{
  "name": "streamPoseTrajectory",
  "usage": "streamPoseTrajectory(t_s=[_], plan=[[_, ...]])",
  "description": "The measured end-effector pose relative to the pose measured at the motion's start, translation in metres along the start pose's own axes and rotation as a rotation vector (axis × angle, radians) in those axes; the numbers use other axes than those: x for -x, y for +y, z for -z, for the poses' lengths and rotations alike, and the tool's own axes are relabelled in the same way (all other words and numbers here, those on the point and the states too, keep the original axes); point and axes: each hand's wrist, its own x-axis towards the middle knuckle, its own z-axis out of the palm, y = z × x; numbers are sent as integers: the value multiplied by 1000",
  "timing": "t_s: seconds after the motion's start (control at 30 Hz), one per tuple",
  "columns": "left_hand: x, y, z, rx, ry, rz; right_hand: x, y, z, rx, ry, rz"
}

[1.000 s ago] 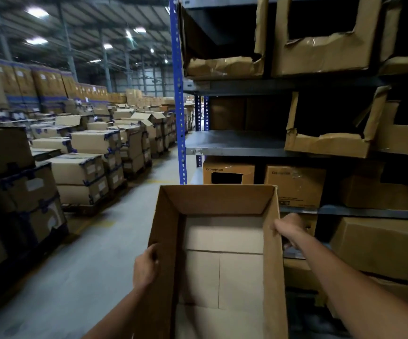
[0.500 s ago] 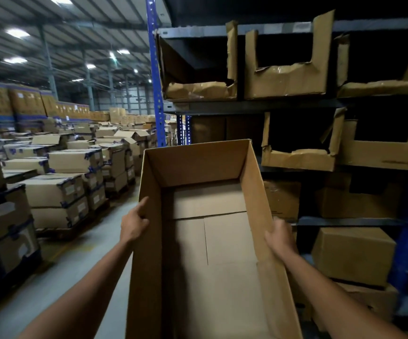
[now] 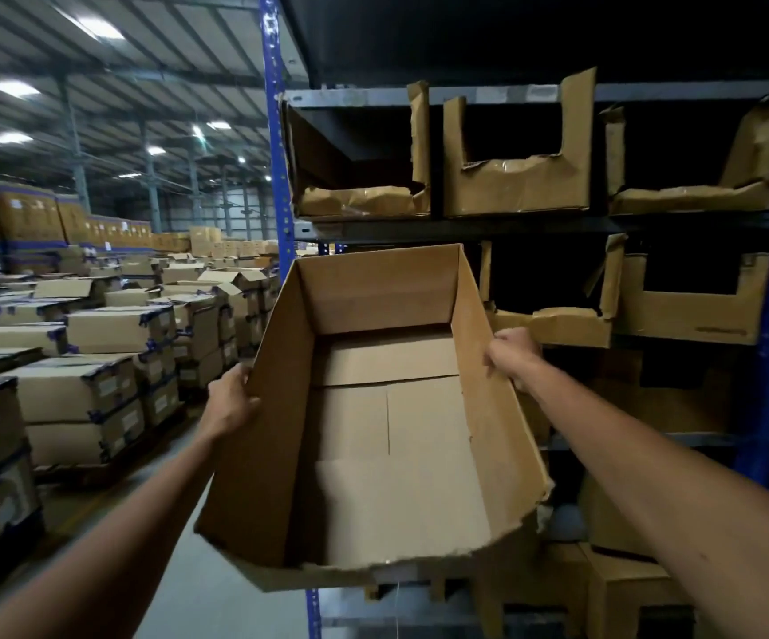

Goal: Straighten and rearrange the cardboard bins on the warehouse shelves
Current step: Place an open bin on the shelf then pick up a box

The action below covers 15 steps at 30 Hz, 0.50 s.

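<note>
Empty cardboard bin (image 3: 387, 422) held in the air in front of the shelf rack (image 3: 465, 226), open top toward camera. Left hand (image 3: 230, 401) grips its left wall, right hand (image 3: 514, 355) its right wall, probably for balance. Far end aims at the vacant left slot beside a torn bin (image 3: 553, 322).

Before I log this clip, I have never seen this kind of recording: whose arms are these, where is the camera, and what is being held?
There is no machine here. The camera sits on a person's head and looks forward and down, so the two bare arms are that person's own. The left hand and the right hand each grip a side wall of an empty open-topped cardboard bin, held in the air in front of a blue-framed shelf rack. Worn cut-front cardboard bins sit on its shelves. Stacked taped cartons stand on the warehouse floor to the left.
</note>
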Motion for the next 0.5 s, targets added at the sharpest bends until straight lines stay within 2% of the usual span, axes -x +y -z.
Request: streamPoseTrajectory(t_s=[0.17,0.23,0.33,0.4,0.5], plan=[[-33,11,-2,76,53,60,-1,-4,31,-457,-276,32],[-40,20,-5,91,66,62,0,5,35,-489,-362,49],[-51,33,-13,104,40,49,2,18,38,-240,-424,77],[-60,41,-16,105,27,44,3,22,40,-96,-472,26],[-76,51,-17,93,17,31,8,22,39,298,-487,-9]])
